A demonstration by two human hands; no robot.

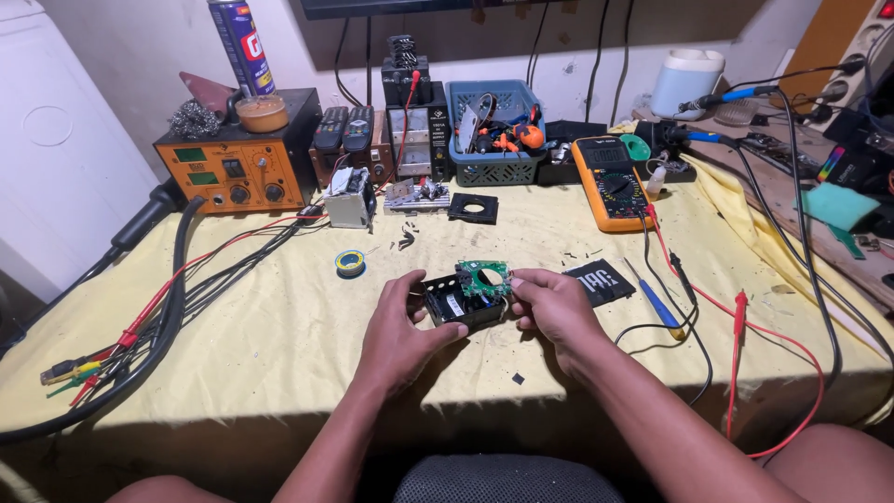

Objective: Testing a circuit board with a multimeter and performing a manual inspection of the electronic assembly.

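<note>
In the middle of the yellow-covered workbench (279, 335), my left hand (400, 326) grips the left side of a small black plastic casing (456, 305). My right hand (554, 307) pinches the right edge of a green circuit board (484, 278) with a round hole, tilted up out of the casing's far side. Both hands rest low over the cloth near the front edge.
An orange soldering station (237, 168) stands back left, a blue basket of parts (494, 130) at the back, a yellow multimeter (612, 182) to its right. A solder spool (350, 264), blue screwdriver (656, 303), black square frame (473, 208) and red and black leads (736, 326) lie about.
</note>
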